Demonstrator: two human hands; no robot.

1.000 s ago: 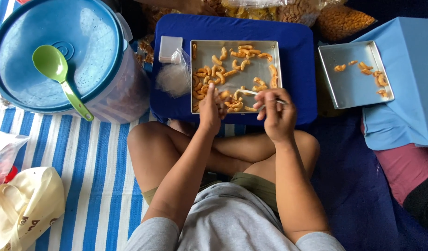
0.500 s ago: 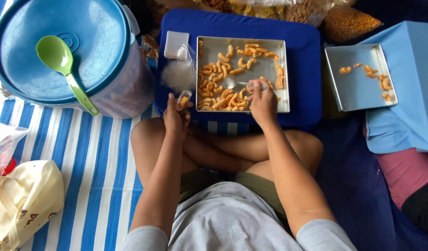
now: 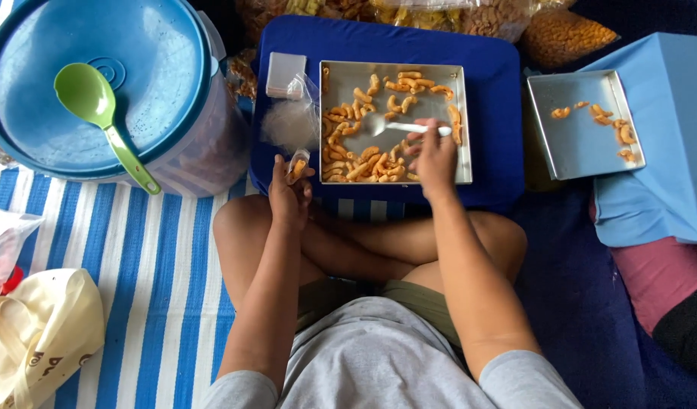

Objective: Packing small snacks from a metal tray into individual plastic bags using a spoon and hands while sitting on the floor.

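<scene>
- at the top left i see a big round blue lid point(image 3: 98, 76) on a clear container point(image 3: 204, 151), and a green plastic ladle point(image 3: 102, 113) lies across the lid.
- under it a blue and white striped mat point(image 3: 136, 265) covers the floor.
- a cream cloth bag point(image 3: 38, 333) sits at the lower left corner, with a crumpled clear plastic bag point(image 3: 4, 242) just above it.
- on the right i see a second metal tray point(image 3: 583, 125) with a few orange snack pieces, resting on a light blue box point(image 3: 667, 151).
- along the top edge lie clear bags of snacks point(image 3: 568, 34).
- at the far right a person's pink-clad leg point(image 3: 659, 276) shows.
</scene>
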